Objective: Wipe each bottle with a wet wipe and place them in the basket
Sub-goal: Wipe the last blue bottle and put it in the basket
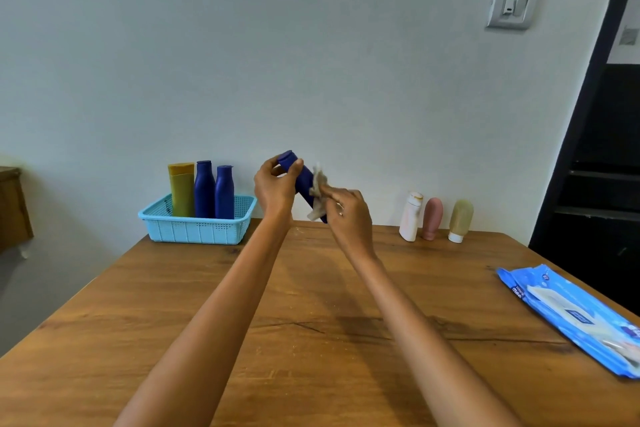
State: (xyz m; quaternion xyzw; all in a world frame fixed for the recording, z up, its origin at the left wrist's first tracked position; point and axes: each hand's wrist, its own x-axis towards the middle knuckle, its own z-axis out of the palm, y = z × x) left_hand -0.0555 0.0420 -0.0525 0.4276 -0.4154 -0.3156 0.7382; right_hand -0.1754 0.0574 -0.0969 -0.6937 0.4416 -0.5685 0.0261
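Aloft, tilted blue bottle (304, 184) cap-end in left hand (275, 189) grip, right hand (346, 215) pinching wipe (318, 192) against its side

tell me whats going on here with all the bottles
A person is cleaning bottles at a wooden table. The left hand grips a dark blue bottle near its cap, tilted in the air, while the right hand rubs a wet wipe along it. Three bottles already stand in the light blue basket; three more wait by the wall on the right.
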